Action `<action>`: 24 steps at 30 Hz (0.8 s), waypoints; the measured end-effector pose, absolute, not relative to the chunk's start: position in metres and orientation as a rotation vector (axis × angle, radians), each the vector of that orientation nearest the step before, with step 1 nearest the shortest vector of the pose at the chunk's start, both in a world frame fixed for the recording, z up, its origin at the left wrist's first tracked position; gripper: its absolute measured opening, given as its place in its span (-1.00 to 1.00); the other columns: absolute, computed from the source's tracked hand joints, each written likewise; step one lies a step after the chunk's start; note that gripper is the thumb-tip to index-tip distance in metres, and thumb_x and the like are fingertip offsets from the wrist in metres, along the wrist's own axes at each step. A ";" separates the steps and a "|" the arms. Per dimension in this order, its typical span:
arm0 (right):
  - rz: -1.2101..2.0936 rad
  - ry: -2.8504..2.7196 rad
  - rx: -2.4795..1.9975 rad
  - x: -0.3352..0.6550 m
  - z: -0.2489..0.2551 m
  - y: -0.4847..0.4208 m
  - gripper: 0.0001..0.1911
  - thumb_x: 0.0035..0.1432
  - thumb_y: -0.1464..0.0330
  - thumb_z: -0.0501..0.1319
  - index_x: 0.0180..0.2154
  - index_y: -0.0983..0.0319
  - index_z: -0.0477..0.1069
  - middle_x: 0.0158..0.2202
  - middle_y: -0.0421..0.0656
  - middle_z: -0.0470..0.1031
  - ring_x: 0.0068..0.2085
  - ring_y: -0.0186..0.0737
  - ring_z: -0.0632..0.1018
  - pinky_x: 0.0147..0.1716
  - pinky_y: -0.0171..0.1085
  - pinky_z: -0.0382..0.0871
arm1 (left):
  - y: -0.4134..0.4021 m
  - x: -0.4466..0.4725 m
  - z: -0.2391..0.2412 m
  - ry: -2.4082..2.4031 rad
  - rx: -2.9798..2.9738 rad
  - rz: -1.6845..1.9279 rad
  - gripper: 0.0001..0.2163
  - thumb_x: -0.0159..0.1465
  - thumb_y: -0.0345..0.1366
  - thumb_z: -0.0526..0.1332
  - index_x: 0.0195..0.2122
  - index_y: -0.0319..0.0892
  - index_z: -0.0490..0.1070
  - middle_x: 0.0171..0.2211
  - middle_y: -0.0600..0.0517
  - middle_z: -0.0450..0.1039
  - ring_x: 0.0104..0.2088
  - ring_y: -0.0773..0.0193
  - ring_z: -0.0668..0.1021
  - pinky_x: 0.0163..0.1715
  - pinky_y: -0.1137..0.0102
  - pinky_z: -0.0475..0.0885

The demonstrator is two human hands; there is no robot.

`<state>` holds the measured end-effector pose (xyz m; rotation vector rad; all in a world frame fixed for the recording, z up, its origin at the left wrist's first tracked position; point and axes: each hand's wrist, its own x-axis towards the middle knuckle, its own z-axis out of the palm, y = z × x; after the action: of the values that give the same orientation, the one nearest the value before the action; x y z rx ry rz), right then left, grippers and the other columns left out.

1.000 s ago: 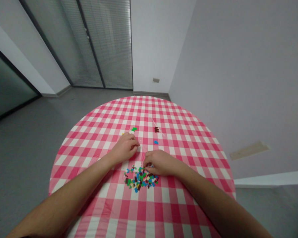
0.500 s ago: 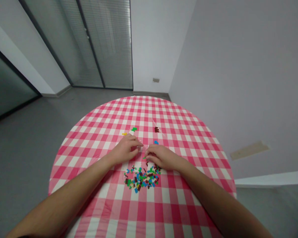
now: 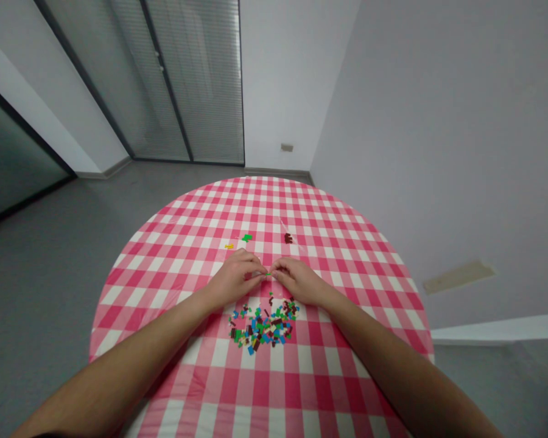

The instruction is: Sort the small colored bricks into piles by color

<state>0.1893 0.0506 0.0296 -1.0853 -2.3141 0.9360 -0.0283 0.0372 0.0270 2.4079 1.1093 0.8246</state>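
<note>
My left hand [image 3: 241, 275] and my right hand [image 3: 296, 278] meet fingertip to fingertip over the middle of the table. A small green building brick [image 3: 268, 274] shows between their pinched fingertips, and both hands appear closed on it. Its exact shape is too small to make out. Just nearer to me lies a loose pile of small building bricks [image 3: 265, 328] in green, blue, brown and cream. Beyond my left hand are a green brick cluster [image 3: 247, 238] and a yellow piece [image 3: 229, 246]. A brown brick cluster [image 3: 288, 238] sits beyond my right hand.
The round table wears a pink-and-white checked tablecloth [image 3: 256, 207]. A glass door with blinds [image 3: 205, 79] stands at the back left, and a white wall [image 3: 438, 121] runs along the right.
My right hand has moved slightly up and away from the pile, bringing the green brick to my left fingertips. The blue piece beyond my right hand is now hidden.
</note>
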 end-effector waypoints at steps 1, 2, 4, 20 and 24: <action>0.935 -2.309 -1.083 0.189 0.030 0.051 -0.84 0.33 0.39 0.10 -0.26 0.24 0.43 -0.29 -0.10 0.54 -0.27 -0.22 0.50 -0.24 -0.26 0.34 | 0.037 -0.028 0.027 1.104 2.415 0.827 -0.89 0.33 -0.29 0.24 -0.24 -0.05 0.59 -0.29 0.00 0.56 -0.23 0.17 0.50 -0.12 0.17 0.37; 0.934 -2.305 -1.082 0.189 0.030 0.051 -0.85 0.33 0.39 0.10 -0.27 0.24 0.43 -0.29 -0.10 0.54 -0.27 -0.21 0.50 -0.24 -0.26 0.34 | 0.037 -0.028 0.027 1.099 2.420 0.831 -0.89 0.33 -0.30 0.24 -0.24 -0.05 0.58 -0.29 0.01 0.56 -0.23 0.17 0.50 -0.12 0.18 0.37; 0.927 -2.303 -1.089 0.188 0.030 0.050 -0.85 0.33 0.40 0.11 -0.27 0.24 0.43 -0.29 -0.10 0.53 -0.27 -0.21 0.50 -0.24 -0.26 0.34 | 0.036 -0.028 0.028 1.092 2.422 0.850 -0.90 0.32 -0.32 0.25 -0.25 -0.06 0.58 -0.30 0.03 0.56 -0.23 0.18 0.50 -0.12 0.19 0.37; 0.757 -2.183 -1.215 0.187 0.029 0.055 -0.87 0.26 0.42 0.15 -0.27 0.23 0.49 -0.24 -0.07 0.58 -0.22 -0.17 0.54 -0.21 -0.22 0.36 | 0.066 -0.053 0.021 1.540 2.282 0.999 -0.88 0.27 -0.31 0.24 -0.34 -0.09 0.58 -0.30 -0.01 0.59 -0.21 0.12 0.53 -0.08 0.15 0.37; 0.749 -2.150 -1.272 0.189 0.025 0.059 -0.85 0.25 0.41 0.15 -0.23 0.25 0.50 -0.25 -0.08 0.58 -0.27 -0.20 0.53 -0.26 -0.24 0.34 | 0.087 -0.071 0.013 1.813 2.043 1.056 -0.84 0.24 -0.25 0.24 -0.43 -0.11 0.57 -0.35 -0.03 0.61 -0.28 0.12 0.56 -0.18 0.19 0.38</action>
<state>0.1892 0.0586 0.0254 -1.2722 -2.1501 0.7492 -0.0707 0.0875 0.0128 2.0427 1.8130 1.0558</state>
